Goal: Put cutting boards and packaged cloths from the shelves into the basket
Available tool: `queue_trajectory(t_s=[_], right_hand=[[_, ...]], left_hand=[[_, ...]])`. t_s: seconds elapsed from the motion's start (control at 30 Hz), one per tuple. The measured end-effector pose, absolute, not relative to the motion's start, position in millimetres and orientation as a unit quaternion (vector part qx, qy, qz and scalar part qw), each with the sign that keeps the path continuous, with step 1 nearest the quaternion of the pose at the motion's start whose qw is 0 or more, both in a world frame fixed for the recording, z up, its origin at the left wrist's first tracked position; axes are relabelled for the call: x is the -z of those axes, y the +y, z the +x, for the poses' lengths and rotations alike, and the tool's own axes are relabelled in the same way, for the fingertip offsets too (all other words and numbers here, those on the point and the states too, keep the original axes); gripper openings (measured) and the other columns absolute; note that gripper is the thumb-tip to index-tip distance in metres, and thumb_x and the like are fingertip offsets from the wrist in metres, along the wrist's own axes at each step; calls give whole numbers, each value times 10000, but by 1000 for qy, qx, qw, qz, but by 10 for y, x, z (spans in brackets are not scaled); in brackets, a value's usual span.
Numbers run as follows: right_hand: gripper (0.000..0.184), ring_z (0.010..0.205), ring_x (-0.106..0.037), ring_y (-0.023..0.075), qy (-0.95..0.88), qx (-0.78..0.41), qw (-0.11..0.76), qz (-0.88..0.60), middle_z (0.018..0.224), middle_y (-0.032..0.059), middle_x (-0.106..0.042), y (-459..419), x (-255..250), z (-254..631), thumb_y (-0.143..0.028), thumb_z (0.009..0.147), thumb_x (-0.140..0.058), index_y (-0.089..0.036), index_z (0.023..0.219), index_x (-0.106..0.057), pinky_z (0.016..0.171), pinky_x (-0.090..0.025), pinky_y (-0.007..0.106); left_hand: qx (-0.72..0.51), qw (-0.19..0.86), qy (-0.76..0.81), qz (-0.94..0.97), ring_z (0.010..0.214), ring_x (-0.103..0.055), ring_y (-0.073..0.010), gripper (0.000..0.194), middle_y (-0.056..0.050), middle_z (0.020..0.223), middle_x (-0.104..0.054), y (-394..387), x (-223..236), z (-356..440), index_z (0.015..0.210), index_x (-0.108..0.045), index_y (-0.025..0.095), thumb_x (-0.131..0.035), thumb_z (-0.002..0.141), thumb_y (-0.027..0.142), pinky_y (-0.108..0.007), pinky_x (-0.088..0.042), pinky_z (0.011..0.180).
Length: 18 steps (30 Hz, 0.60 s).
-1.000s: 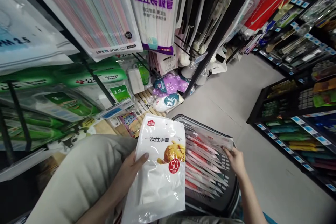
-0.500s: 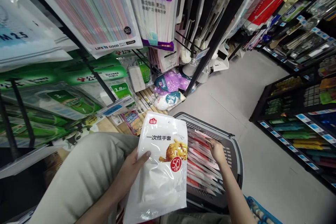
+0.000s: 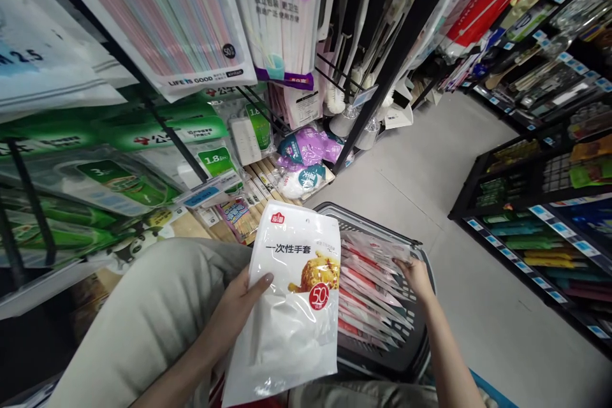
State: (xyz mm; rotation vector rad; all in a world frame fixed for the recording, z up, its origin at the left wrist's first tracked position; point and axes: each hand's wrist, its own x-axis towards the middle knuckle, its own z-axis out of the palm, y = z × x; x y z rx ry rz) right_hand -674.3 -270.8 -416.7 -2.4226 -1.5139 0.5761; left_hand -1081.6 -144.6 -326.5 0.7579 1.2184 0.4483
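Note:
My left hand (image 3: 246,303) is closed on a white pack of disposable gloves (image 3: 287,325), its thumb across the front. A picture of fried chicken and a red "50" circle are printed on it. Inside a dark grey shopping basket (image 3: 423,325) several flat packets with red and white printing (image 3: 363,287) stand in a row. My right hand (image 3: 415,275) pinches the upper corner of one of these packets at the basket's right side. The lower part of the basket is hidden behind the glove pack.
Drinking straw packs (image 3: 191,19) and green-carded power strips (image 3: 124,182) hang on the rack at my left. Purple and white bags (image 3: 303,150) lie on its bottom shelf. A black shelf unit (image 3: 530,236) stands right, across the grey floor (image 3: 415,159). My bent knee (image 3: 157,293) is at lower left.
My right hand moved left over the packets, then back to the right, tilting a packet's top edge with it. My left hand keeps the glove pack in nearly the same place.

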Motion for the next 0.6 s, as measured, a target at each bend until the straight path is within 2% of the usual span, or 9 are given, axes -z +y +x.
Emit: queue_trajectory(t_s=[0.17, 0.37, 0.5, 0.6], right_hand=[[456, 663, -610, 229, -540, -212, 80, -810, 692, 91, -659, -2580, 4374, -6817, -459, 838, -327, -158, 703, -642, 610, -408, 283], [354, 820, -621, 224, -546, -215, 54, -807, 843, 82, -678, -2498, 4479, -6844, -392, 825, -376, -173, 908, -641, 681, -430, 270], [353, 735, -633, 230, -542, -208, -10, -814, 724, 102, -675, -2562, 4447, -6786, -358, 819, -385, -135, 801, -659, 597, -432, 261], [299, 767, -630, 236, -564, -190, -64, -801, 795, 132, -679, -2574, 4376, -6757, -260, 819, -386, -143, 825, -660, 643, -429, 276]], left_hand=[[-209, 731, 548, 348, 817, -635, -259, 595, -96, 1036, -652, -1449, 3282, -10827, 1188, -492, 154, -620, 706, 478, -316, -513, 667], [-206, 731, 552, 343, 822, -635, -263, 600, -96, 1050, -646, -1458, 3293, -10826, 1193, -482, 155, -614, 708, 482, -313, -514, 647], [-211, 735, 548, 339, 814, -637, -260, 614, -101, 1040, -650, -1453, 3295, -10801, 1207, -465, 150, -618, 708, 474, -326, -514, 673], [-211, 736, 547, 338, 823, -635, -261, 614, -107, 1043, -648, -1449, 3291, -10791, 1207, -463, 143, -619, 711, 468, -331, -513, 687]])
